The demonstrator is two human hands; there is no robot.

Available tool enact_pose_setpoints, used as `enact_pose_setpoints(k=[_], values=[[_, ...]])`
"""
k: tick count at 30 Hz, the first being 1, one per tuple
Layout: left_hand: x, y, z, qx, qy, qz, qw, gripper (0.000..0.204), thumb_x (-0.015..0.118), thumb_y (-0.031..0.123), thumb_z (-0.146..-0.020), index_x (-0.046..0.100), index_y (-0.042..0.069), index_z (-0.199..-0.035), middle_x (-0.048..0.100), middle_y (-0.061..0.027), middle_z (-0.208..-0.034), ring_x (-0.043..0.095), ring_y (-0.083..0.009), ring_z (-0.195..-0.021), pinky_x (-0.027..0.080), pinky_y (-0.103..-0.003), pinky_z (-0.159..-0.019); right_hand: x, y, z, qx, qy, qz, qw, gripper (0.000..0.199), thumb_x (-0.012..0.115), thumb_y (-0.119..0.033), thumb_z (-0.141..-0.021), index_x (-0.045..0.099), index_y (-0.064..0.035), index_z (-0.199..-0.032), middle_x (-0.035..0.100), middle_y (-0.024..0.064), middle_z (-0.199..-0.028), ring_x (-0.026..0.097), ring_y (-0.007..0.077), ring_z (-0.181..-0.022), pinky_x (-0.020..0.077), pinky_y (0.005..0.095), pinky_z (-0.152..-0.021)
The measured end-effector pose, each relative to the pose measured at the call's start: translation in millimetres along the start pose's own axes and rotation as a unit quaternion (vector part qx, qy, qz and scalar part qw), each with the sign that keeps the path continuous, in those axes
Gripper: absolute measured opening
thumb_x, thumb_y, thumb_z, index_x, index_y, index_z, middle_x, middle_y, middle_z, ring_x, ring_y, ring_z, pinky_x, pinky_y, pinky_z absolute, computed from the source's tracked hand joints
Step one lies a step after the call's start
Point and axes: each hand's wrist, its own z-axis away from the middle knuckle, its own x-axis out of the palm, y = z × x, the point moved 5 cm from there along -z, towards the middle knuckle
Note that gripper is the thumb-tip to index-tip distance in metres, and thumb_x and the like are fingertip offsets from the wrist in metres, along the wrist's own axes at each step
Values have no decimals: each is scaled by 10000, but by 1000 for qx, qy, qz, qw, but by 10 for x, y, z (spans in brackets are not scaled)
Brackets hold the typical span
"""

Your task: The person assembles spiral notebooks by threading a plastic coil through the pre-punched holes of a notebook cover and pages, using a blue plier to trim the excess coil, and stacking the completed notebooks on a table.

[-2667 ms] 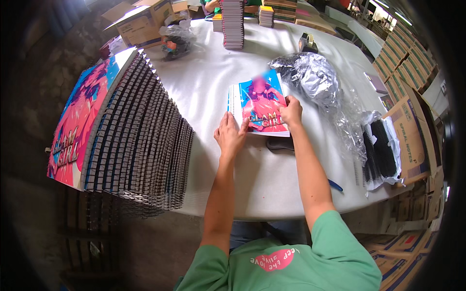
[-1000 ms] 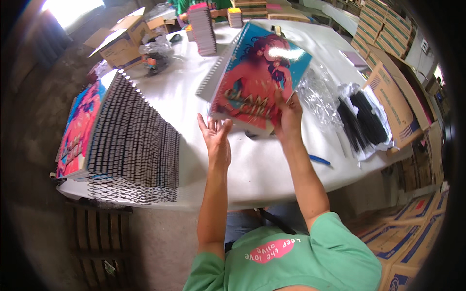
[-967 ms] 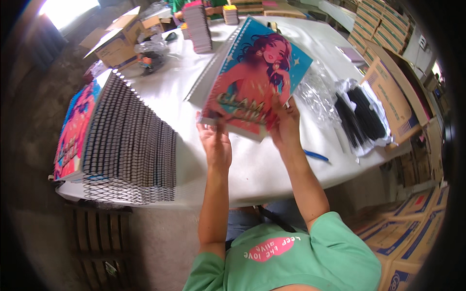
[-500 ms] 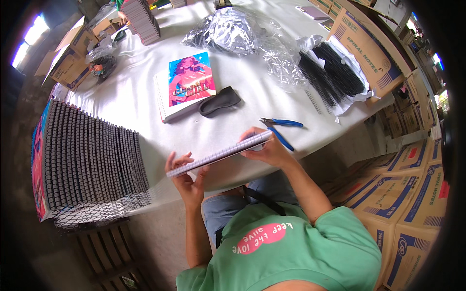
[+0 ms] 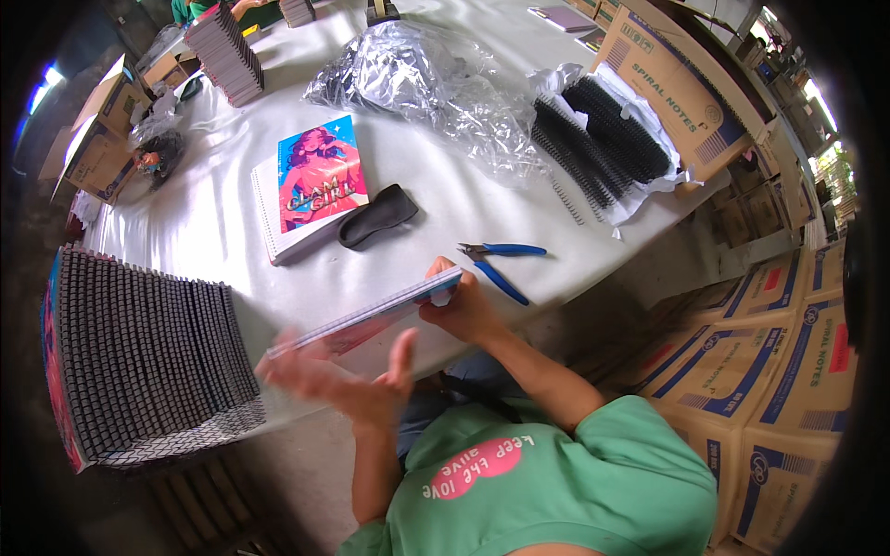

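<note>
Over the table's near edge I hold a notebook (image 5: 369,309) on edge, its pages' edge up and a pink and blue cover partly showing. My right hand (image 5: 456,310) is closed around its right end. Beside the left end, my left hand (image 5: 348,378) is blurred, palm up with the fingers spread; whether a fingertip touches the notebook is unclear. Blue-handled cutting pliers (image 5: 501,250) lie just beyond my right hand. Farther off, a cover with an illustrated figure (image 5: 320,181) rests on a block of punched pages (image 5: 266,208), with a black curved band (image 5: 378,219) against its corner.
A long row of black-bound notebooks (image 5: 153,347) fills the table's left end. Black binding coils (image 5: 607,134) lie on paper by an open carton (image 5: 681,93); a loose coil (image 5: 567,200) is nearby. Crumpled clear plastic (image 5: 417,79) lies beyond. Cartons (image 5: 742,361) stand right. Someone's hand (image 5: 246,7) shows far off.
My left hand has opened away from the notebook's left end, where it was gripping. The notebook has tilted to show more of its cover. The whole view has shifted.
</note>
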Motion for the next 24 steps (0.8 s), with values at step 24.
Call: enact_pose_setpoints(k=[24], values=[[574, 301, 171, -23, -52, -11, 998, 639, 772, 546, -566, 497, 164, -997, 437, -70, -981, 343, -356, -1168, 129, -598, -996, -2140, -724, -780, 12, 108, 96, 990, 408, 496, -160, -891, 473, 6, -1263, 632, 79, -925, 590, 157, -802, 470, 290, -750]])
